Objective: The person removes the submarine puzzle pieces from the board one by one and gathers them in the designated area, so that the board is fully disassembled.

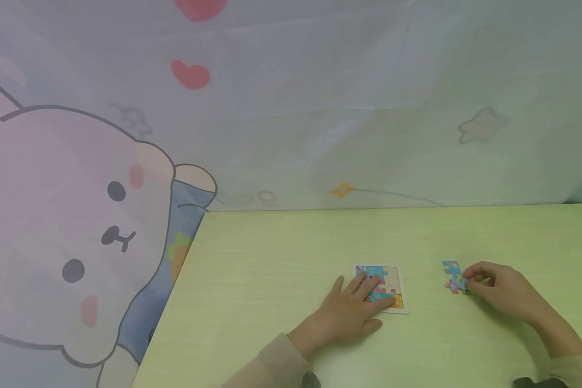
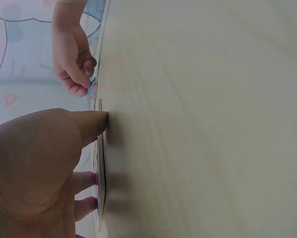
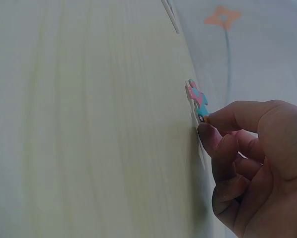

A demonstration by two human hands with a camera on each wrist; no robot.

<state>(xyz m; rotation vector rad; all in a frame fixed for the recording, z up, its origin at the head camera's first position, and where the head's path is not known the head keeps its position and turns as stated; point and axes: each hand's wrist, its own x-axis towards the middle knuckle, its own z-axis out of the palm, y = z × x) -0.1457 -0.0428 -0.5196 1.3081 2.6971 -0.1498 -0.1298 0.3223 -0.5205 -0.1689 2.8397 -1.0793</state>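
My left hand (image 1: 351, 312) lies spread with its fingers resting on a small framed jigsaw puzzle (image 1: 404, 302). Colourful pieces fill part of the frame, while its upper right shows bare tan backing. In the left wrist view the frame (image 2: 101, 148) appears edge-on beneath the fingertips. Right of the frame, my right hand (image 1: 501, 288) pinches a blue and pink jigsaw piece (image 1: 455, 285) between thumb and forefinger. The right wrist view shows the same piece (image 3: 197, 96) at the fingertips, tilted up. Another blue jigsaw piece (image 1: 450, 266) is just beyond it on the table.
The pale yellow-green table (image 1: 271, 253) reaches back to a hanging cloth (image 1: 291, 108) printed with a bear, hearts and a star. Dark objects (image 1: 538, 382) show at the bottom edge near the right sleeve.
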